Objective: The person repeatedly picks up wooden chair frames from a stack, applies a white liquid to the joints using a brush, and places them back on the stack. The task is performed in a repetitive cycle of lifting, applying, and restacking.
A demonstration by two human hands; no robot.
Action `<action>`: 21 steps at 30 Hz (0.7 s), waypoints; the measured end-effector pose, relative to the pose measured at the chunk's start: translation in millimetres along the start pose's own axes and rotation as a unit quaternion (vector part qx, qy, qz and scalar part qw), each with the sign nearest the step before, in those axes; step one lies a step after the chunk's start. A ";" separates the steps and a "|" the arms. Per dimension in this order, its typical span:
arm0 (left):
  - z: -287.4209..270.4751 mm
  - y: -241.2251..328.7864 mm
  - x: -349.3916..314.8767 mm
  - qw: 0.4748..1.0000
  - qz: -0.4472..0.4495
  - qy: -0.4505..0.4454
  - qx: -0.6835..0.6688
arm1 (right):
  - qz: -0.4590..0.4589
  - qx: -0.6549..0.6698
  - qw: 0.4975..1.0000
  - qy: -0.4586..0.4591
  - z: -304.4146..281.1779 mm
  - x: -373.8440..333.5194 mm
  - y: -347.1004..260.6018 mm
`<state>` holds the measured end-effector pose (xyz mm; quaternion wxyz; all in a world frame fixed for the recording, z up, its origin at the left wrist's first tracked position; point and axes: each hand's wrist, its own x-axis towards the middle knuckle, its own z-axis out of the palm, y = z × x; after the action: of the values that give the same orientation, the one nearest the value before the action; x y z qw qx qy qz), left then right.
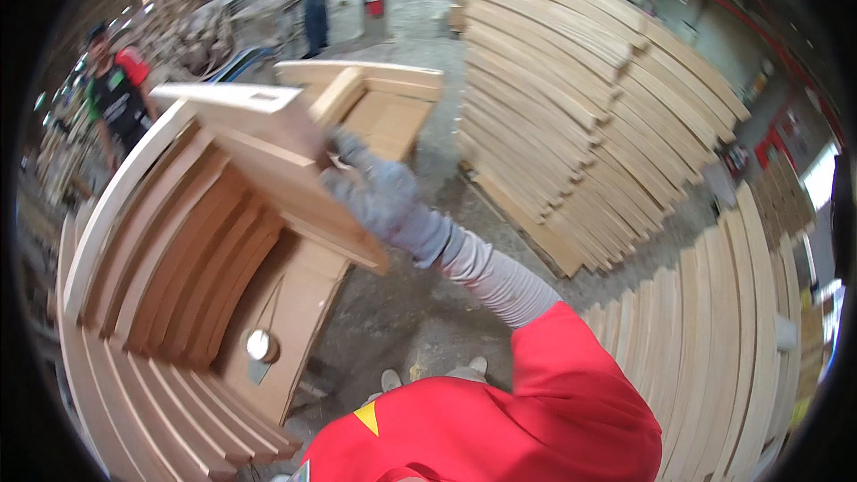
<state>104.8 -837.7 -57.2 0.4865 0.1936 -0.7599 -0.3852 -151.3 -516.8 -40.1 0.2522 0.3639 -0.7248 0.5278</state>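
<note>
Wooden panel tilts near the far edge of the brown sheet, beside curved wooden pieces. The right hand (in a grey glove) grasps its right edge, fingers bent; the left fingers, out of view, I cannot tell. Stacked boards stand well to the right.

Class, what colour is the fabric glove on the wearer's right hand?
The fabric glove is bluish grey, best seen in the head view.

A head-worn fisheye view, downward and forward, close above the red shirt
</note>
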 end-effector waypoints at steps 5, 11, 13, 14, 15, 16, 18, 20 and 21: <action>131.3 69.4 -25.3 0.987 0.070 -0.097 -0.106 | -0.042 -0.070 0.995 0.062 -142.6 -36.3 23.0; 305.1 186.2 -102.4 0.931 0.130 -0.234 -0.246 | 0.186 -0.169 0.942 0.224 -383.5 -156.4 13.9; 362.0 228.2 -133.0 0.901 0.141 -0.285 -0.295 | 0.205 -0.233 0.916 0.256 -438.4 -190.8 -14.9; 388.8 249.9 -147.1 0.879 0.149 -0.314 -0.325 | 0.207 -0.298 0.897 0.251 -457.7 -202.7 -36.5; 405.4 270.8 -162.1 0.866 0.160 -0.334 -0.335 | 0.210 -0.350 0.881 0.240 -473.2 -211.4 -54.5; 426.2 290.9 -178.9 0.848 0.163 -0.356 -0.357 | 0.182 -0.452 0.845 0.221 -489.5 -224.0 -73.2; 462.4 330.6 -216.4 0.801 0.171 -0.407 -0.404 | 0.129 -0.640 0.741 0.158 -517.2 -255.9 -123.8; 485.6 362.9 -246.8 0.753 0.185 -0.452 -0.440 | 0.253 -0.662 0.671 0.218 -521.3 -282.0 -171.7; 493.1 378.5 -262.5 0.730 0.195 -0.471 -0.456 | 0.298 -0.719 0.588 0.222 -519.5 -291.6 -196.8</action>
<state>-184.3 -228.5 -32.6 0.1608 -0.4101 -0.6454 -0.6240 172.6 17.2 19.7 0.4136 -0.3008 -0.8576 -0.0546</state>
